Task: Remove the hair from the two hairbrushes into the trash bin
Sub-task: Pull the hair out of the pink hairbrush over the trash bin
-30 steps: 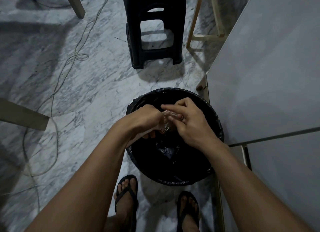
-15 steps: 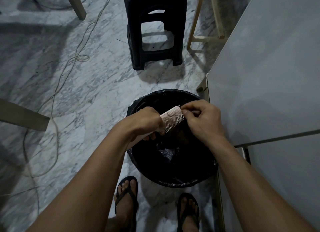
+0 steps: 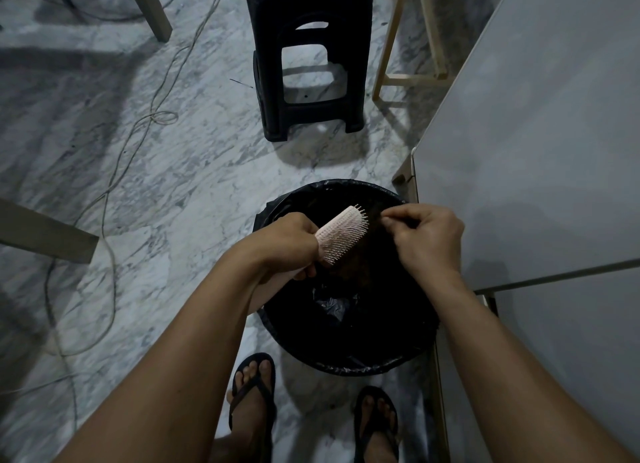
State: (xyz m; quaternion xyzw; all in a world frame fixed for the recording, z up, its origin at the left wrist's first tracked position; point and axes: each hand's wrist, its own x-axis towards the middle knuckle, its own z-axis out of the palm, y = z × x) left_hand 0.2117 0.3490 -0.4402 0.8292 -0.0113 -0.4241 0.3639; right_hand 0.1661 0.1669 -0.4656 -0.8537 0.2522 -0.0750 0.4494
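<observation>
Pulling hair off pink brush over bin

Our left hand [image 3: 287, 244] is wrapped round the handle of the pink hairbrush [image 3: 343, 234], center frame, bristles facing lower right, over the black-lined trash bin [image 3: 332, 362]. Our right hand [image 3: 427, 241] sits just right of the brush, fingers pinched on dark hair [image 3: 375, 220] strands. Black stool [image 3: 306, 64] at top center; 2nd brush not in view.
</observation>
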